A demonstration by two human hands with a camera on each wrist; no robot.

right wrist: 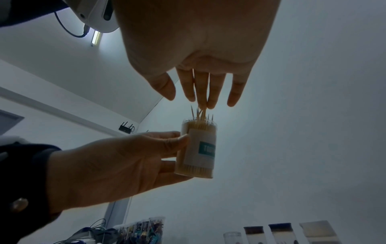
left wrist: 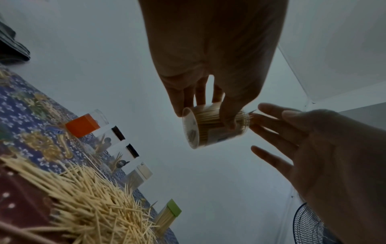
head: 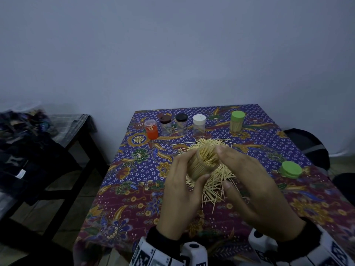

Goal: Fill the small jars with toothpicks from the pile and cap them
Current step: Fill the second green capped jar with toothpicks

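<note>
jar (right wrist: 196, 148) | gripped in left hand (right wrist: 117, 166) fingers | right hand (right wrist: 196, 54) fingers at mouth

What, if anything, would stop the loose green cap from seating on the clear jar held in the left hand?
A few toothpick tips poke above the mouth of the clear plastic jar gripped by the left hand; the right hand has straight fingers at them. The loose green round cap lies on the patterned tablecloth.

We can read only one bit of text: on the paper label (right wrist: 201, 148) of the open toothpick jar (right wrist: 197, 148), a teal patch carries white letters starting "TO"; the rest is blurred. The markers on the wrist bands are patterns we cannot read
</note>
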